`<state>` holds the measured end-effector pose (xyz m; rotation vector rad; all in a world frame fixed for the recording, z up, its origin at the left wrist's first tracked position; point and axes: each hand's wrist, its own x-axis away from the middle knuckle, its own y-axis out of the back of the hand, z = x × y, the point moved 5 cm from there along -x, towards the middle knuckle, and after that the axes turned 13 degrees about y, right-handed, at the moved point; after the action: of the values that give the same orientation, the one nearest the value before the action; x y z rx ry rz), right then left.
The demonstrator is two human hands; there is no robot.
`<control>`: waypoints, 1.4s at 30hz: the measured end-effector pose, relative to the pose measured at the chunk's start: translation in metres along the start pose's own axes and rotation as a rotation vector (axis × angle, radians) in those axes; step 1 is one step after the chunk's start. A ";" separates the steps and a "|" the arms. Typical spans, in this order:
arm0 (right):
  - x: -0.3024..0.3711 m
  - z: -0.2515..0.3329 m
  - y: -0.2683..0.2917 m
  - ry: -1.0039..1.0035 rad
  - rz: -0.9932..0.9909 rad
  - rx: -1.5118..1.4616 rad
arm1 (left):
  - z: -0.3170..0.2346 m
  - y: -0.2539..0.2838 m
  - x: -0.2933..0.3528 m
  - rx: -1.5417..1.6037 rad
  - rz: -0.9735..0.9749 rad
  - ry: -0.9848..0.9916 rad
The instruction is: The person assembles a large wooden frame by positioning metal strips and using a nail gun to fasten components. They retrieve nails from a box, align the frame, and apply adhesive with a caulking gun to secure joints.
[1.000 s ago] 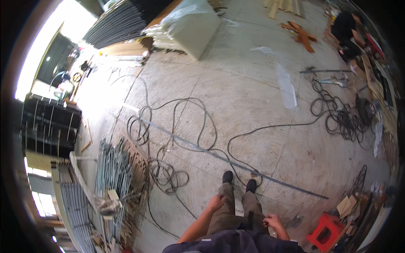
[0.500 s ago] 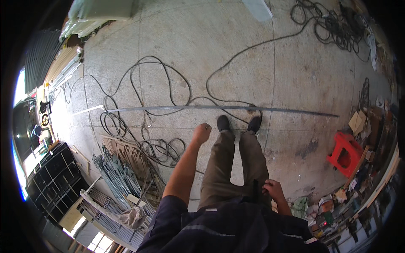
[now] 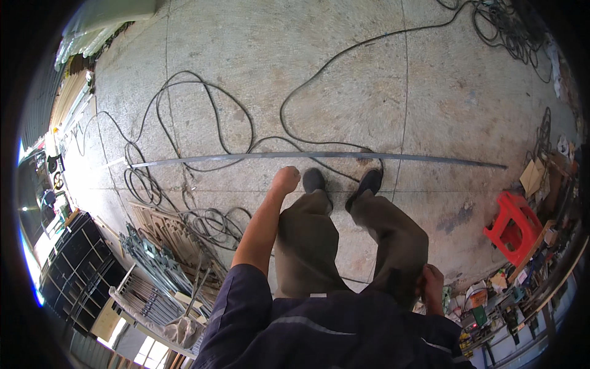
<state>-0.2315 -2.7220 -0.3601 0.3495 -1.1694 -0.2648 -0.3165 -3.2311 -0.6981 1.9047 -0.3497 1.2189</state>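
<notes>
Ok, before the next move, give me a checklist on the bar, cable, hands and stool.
1. Bar lying on the floor: ok, in front of both shoes.
2. Cable clear of the bar: not ok, it crosses it in several places.
3. Cable clear of the right shoe: cannot tell, it runs right up to it.
4. Left hand empty: cannot tell, fingers curled.
5. Right hand empty: cannot tell, partly hidden beside the right leg.
6. Stool clear of the bar: ok.

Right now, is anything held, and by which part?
Can't tell. The left hand is curled, the right hand beside the leg; no held thing shows in either. The long grey bar lies on the floor.
</notes>
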 end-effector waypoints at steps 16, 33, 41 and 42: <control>-0.146 0.030 -0.036 0.292 -0.032 -0.428 | 0.044 -0.061 -0.161 -0.545 -0.264 -0.087; -0.066 -0.018 -0.004 0.035 0.008 -0.266 | 0.015 -0.053 -0.105 -0.531 -0.081 -0.143; -0.092 -0.014 -0.014 0.055 -0.070 -0.432 | 0.022 -0.087 -0.151 -0.680 -0.261 -0.174; -0.099 -0.013 -0.014 0.087 -0.051 -0.417 | 0.048 -0.099 -0.158 -0.691 -0.321 -0.151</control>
<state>-0.2563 -2.6957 -0.4545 0.0235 -0.9913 -0.5230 -0.3040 -3.2361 -0.8901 1.3780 -0.4535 0.6254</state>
